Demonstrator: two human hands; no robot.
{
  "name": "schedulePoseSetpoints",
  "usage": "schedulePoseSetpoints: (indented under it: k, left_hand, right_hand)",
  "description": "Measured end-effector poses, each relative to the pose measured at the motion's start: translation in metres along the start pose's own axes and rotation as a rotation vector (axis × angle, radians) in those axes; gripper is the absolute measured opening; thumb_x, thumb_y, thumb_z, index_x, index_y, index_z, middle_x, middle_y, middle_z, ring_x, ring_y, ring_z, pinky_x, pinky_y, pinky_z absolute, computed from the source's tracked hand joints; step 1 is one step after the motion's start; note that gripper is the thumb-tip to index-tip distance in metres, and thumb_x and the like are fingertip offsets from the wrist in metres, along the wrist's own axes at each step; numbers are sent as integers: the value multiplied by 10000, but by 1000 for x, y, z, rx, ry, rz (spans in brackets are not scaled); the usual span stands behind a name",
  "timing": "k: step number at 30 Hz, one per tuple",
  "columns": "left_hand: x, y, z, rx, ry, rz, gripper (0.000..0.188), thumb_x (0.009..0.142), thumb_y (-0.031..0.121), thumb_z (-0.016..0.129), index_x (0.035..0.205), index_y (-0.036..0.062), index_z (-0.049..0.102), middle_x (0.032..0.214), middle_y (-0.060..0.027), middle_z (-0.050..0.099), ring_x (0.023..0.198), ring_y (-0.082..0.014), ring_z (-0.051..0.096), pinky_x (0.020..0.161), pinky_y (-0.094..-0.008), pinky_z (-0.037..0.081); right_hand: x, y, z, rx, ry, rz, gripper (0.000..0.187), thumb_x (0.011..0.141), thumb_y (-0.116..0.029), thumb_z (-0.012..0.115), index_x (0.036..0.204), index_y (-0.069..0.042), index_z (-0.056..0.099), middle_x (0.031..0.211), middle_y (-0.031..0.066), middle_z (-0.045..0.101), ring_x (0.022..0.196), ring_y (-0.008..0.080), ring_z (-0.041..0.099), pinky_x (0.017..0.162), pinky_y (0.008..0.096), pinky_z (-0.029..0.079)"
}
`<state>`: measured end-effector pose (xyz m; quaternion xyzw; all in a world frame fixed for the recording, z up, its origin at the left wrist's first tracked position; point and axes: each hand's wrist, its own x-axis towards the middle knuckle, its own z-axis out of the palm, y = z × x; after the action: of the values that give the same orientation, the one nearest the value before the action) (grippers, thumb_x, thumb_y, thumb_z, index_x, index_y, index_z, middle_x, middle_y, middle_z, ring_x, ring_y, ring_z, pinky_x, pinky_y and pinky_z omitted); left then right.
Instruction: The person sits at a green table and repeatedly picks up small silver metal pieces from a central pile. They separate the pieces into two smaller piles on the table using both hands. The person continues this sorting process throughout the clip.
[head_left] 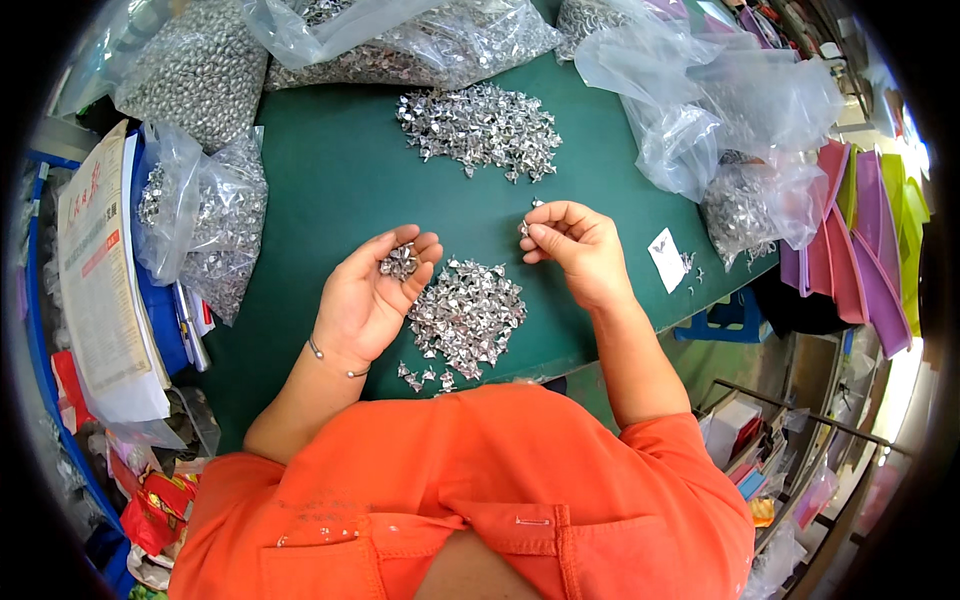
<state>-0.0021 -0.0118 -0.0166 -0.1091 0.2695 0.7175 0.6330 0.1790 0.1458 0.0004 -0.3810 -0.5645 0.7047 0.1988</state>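
My left hand (375,285), palm up and fingers curled, cups several small shiny metal pieces (399,262). To its right, my right hand (575,248) pinches one small silver metal piece (524,229) between thumb and forefinger. Below and between the hands lies a near pile of small bent metal pieces (468,318), a few of them scattered toward the table's front edge. Farther back is a second pile of similar silver pieces (482,130). One loose piece (538,202) rests just beyond my right fingertips. The exact shape of the pinched piece is too small to tell.
Clear plastic bags of metal parts (215,215) stand along the left and back of the green table (330,170). Another bag (755,205) is at the right, near a white card (666,260). Papers (100,270) lie far left; coloured bins (850,240) stand far right.
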Motion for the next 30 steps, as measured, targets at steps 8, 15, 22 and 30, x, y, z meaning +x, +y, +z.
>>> schedulePoseSetpoints:
  k: [8,15,22,30]
  left_hand:
    - [1,-1,0,1,5,-10,216,902,97,449,1040,-66,480,1045,-183,537,983,-272,567,806,-297,525]
    - [0,-1,-2,-15,-5,-17,213,906,99,444,1045,-57,480,1052,-183,542,993,-277,566,814,-299,523]
    - [2,0,-4,-24,-9,-25,215,906,99,445,1047,-60,477,1048,-181,543,995,-279,565,816,-303,524]
    - [1,-1,-3,-20,7,-24,214,900,91,454,1048,-62,475,1046,-186,538,990,-282,565,819,-302,525]
  right_hand:
    - [-20,7,3,48,-14,-136,119,788,20,617,905,22,602,849,75,621,764,135,604,699,254,508]
    - [-20,10,-14,-910,240,-706,94,710,26,617,798,0,595,795,130,581,744,302,565,659,355,467]
    - [-15,15,-38,-690,295,-346,84,762,-22,633,840,3,619,791,82,613,687,199,584,612,281,476]
    - [-9,1,-13,-758,15,-539,101,771,-45,628,867,-13,627,816,94,613,733,225,582,657,320,468]
